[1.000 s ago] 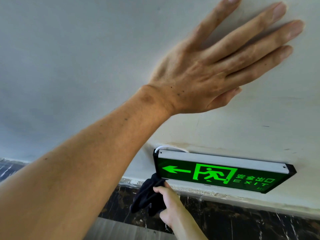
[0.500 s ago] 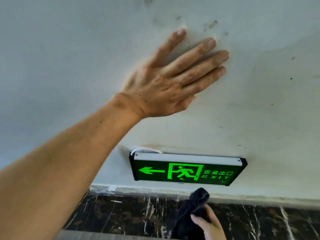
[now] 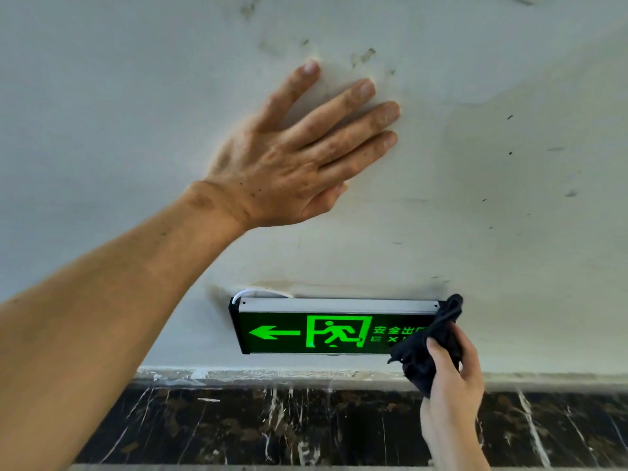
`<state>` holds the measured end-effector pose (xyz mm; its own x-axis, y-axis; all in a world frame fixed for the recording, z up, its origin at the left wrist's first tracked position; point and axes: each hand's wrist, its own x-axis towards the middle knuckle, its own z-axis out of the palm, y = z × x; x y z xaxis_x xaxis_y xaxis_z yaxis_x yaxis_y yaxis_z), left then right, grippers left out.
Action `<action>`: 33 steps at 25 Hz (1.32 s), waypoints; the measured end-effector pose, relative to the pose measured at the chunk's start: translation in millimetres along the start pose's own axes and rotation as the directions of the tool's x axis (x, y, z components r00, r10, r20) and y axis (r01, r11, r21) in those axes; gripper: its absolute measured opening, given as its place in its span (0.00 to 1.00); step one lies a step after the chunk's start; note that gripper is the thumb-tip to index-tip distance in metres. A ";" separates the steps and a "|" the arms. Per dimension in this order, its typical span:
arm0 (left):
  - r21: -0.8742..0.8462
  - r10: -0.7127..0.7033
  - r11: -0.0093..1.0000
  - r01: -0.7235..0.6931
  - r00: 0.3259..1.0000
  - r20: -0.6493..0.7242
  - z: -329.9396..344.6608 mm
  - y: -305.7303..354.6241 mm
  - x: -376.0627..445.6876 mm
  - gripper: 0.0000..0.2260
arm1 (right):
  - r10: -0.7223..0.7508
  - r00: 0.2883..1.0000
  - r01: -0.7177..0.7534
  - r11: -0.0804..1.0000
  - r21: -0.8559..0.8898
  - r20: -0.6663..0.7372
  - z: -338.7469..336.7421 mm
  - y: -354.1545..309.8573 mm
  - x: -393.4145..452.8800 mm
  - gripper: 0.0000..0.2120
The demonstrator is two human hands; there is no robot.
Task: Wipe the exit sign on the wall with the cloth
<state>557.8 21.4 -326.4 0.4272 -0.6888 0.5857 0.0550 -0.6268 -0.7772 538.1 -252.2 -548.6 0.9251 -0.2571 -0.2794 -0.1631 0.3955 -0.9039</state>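
Note:
A green lit exit sign (image 3: 319, 329) with a silver top rail and black frame hangs low on the white wall (image 3: 492, 164). My right hand (image 3: 452, 385) is shut on a bunched black cloth (image 3: 430, 348), which presses against the sign's right end and covers the last letters. My left hand (image 3: 295, 158) lies flat on the wall above the sign, fingers spread, holding nothing.
A dark marble skirting band (image 3: 272, 426) with white veins runs under the wall. A white cable (image 3: 261, 293) loops out at the sign's upper left corner. Smudges mark the wall above my left hand.
My right hand has carried the cloth from the sign's left end, down under its middle, then up onto its right end. The view has pulled back; the left hand stays on the wall.

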 end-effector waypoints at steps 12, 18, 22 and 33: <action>0.021 0.015 1.000 -0.014 1.000 -0.019 4.9 -0.9 -1.1 0.26 | -0.103 0.989 0.117 0.984 -0.136 0.103 63.4 30.0 -44.8 0.20; 0.012 0.015 1.000 -0.015 1.000 -0.017 4.2 -1.4 -0.4 0.26 | -0.089 0.972 0.141 0.962 -0.235 0.219 97.5 53.2 -83.4 0.23; -0.004 0.011 1.000 -0.011 1.000 -0.025 3.8 -0.8 0.0 0.26 | -0.141 0.961 0.205 0.940 -0.274 0.237 114.8 67.5 -102.2 0.23; -0.003 0.017 1.000 -0.017 1.000 -0.010 0.6 -1.5 1.7 0.26 | 0.063 0.911 0.134 0.889 -0.437 0.408 150.4 104.2 -142.7 0.17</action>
<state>559.0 21.3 -324.4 0.4192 -0.7030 0.5745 0.0448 -0.6160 -0.7865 440.7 -41.6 -554.2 0.9721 0.1509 -0.1794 -0.1708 -0.0686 -0.9829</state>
